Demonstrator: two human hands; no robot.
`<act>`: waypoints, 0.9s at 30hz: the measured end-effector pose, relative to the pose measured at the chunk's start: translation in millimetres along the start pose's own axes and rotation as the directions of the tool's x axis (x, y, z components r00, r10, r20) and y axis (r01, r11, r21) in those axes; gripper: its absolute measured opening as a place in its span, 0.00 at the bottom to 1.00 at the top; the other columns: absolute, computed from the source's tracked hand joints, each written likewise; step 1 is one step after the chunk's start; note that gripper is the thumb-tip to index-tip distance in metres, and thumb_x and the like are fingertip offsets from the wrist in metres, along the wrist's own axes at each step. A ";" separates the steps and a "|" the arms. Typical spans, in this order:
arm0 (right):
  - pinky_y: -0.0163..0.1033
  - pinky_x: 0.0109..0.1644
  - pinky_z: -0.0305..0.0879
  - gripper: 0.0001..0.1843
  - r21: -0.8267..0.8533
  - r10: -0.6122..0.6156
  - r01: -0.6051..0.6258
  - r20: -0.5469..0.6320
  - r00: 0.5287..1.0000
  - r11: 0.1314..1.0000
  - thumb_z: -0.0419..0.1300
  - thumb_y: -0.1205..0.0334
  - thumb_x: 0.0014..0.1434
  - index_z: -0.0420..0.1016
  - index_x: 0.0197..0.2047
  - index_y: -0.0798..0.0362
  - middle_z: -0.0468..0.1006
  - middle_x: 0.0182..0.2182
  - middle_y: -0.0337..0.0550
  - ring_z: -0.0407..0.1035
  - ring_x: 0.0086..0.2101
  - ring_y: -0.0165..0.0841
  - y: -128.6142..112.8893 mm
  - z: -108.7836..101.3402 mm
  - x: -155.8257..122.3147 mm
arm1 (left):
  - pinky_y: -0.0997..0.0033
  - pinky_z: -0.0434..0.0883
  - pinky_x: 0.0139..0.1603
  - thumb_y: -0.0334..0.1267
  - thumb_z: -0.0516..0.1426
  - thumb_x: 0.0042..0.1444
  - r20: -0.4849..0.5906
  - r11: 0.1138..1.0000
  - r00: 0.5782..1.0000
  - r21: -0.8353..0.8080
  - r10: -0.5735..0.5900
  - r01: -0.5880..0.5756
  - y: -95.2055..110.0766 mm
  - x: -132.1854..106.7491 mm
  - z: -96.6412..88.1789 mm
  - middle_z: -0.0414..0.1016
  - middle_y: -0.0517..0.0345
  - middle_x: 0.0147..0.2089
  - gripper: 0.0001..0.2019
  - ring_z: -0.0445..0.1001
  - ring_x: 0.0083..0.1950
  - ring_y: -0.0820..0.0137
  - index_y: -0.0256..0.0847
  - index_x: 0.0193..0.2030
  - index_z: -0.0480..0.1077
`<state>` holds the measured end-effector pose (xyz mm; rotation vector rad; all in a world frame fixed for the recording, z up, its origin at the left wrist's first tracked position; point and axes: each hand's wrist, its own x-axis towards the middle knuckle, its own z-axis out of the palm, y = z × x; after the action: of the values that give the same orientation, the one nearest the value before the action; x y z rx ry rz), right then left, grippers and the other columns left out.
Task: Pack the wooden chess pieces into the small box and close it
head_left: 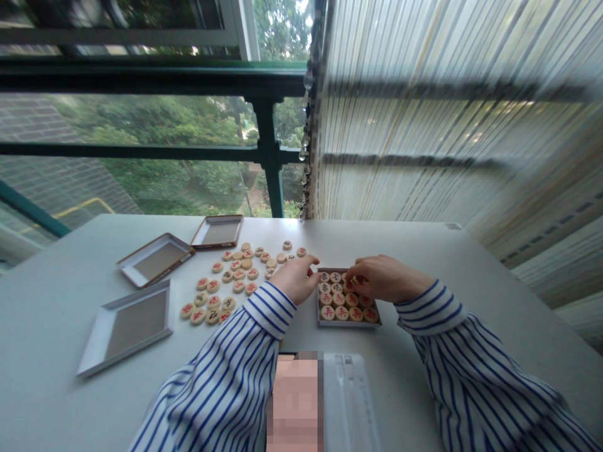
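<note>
A small square tray [347, 324] lies on the white table [424, 263] in front of me, filled with several round wooden chess pieces [342, 313] marked in red. My right hand [382, 278] rests over the tray's far right part, fingers curled in a pinch on a piece there. At the tray's left edge sits my left hand [298, 277], its fingers bent with the tips close to a loose piece [301, 252]; what it holds, if anything, is hidden. Several more loose pieces [233, 279] are spread on the table to the left. Both arms wear blue-and-white striped sleeves.
Three empty shallow trays lie to the left: a brown one [217, 231] at the back, another [155, 258] beside it, and a white-rimmed one [127, 326] nearest. A white ribbed object [348, 402] lies at the near edge. Window railing and a striped curtain stand behind the table.
</note>
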<state>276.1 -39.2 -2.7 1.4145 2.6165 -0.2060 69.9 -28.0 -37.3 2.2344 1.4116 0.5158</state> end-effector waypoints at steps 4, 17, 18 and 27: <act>0.35 0.34 0.58 0.14 0.007 -0.006 0.006 0.001 1.000 1.000 0.52 0.60 0.51 0.75 0.39 0.44 0.77 0.33 0.41 0.69 0.32 0.33 0.2 -0.2 -0.1 | 0.71 0.67 0.37 0.40 0.51 0.52 0.007 1.000 1.000 -0.003 -0.010 0.010 1.1 -0.3 -1.1 0.75 0.54 0.35 0.16 0.73 0.36 0.67 0.40 0.47 0.67; 0.36 0.34 0.59 0.13 0.006 0.000 0.000 0.009 1.000 1.000 0.51 0.56 0.53 0.75 0.37 0.46 0.77 0.33 0.42 0.70 0.33 0.35 1.3 1.4 1.7 | 0.71 0.67 0.38 0.40 0.51 0.52 0.013 1.000 1.000 0.014 -0.001 0.001 0.6 0.7 -1.8 0.75 0.54 0.35 0.16 0.73 0.36 0.67 0.39 0.47 0.67; 0.36 0.34 0.59 0.13 0.006 -0.002 0.002 0.009 1.000 1.000 0.51 0.56 0.53 0.75 0.37 0.46 0.77 0.33 0.42 0.70 0.33 0.35 1.4 1.6 1.8 | 0.71 0.67 0.38 0.40 0.51 0.52 0.013 1.000 1.000 0.016 -0.001 0.001 0.4 0.8 -1.8 0.75 0.54 0.34 0.16 0.73 0.36 0.67 0.39 0.47 0.67; 0.37 0.34 0.58 0.13 0.005 -0.007 0.007 0.015 1.000 1.000 0.51 0.57 0.51 0.75 0.36 0.45 0.77 0.33 0.41 0.70 0.33 0.35 1.3 0.8 1.4 | 0.70 0.67 0.37 0.41 0.51 0.52 0.020 1.000 1.000 0.022 -0.008 0.008 1.8 -0.2 -3.5 0.76 0.54 0.35 0.16 0.73 0.37 0.67 0.39 0.47 0.67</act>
<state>276.5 -37.5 -3.9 1.4002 2.6108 -0.2228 69.4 -28.2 -33.5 2.2441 1.4221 0.4761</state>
